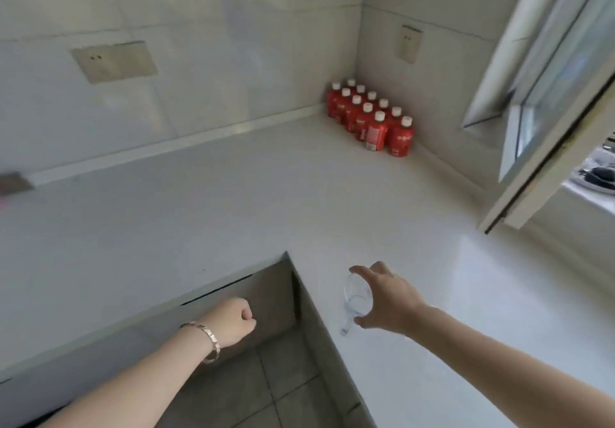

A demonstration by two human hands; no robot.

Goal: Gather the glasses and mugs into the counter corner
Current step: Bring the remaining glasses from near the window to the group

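Note:
A clear glass mug (355, 297) stands on the white L-shaped counter (233, 201) near its inner front edge, its handle pointing toward me. My right hand (386, 297) wraps around the mug from the right, thumb and fingers on its rim and side. My left hand (234, 321) is a closed fist with nothing in it, hovering in front of the counter edge over the cabinet front, a bracelet on the wrist. The counter corner lies far back at the right, where the two tiled walls meet.
A pack of several red bottles with white caps (372, 118) fills the far counter corner. An open window sash (545, 101) juts over the counter on the right. Wall sockets (113, 61) sit on the tiles. Grey floor tiles (286, 387) show below.

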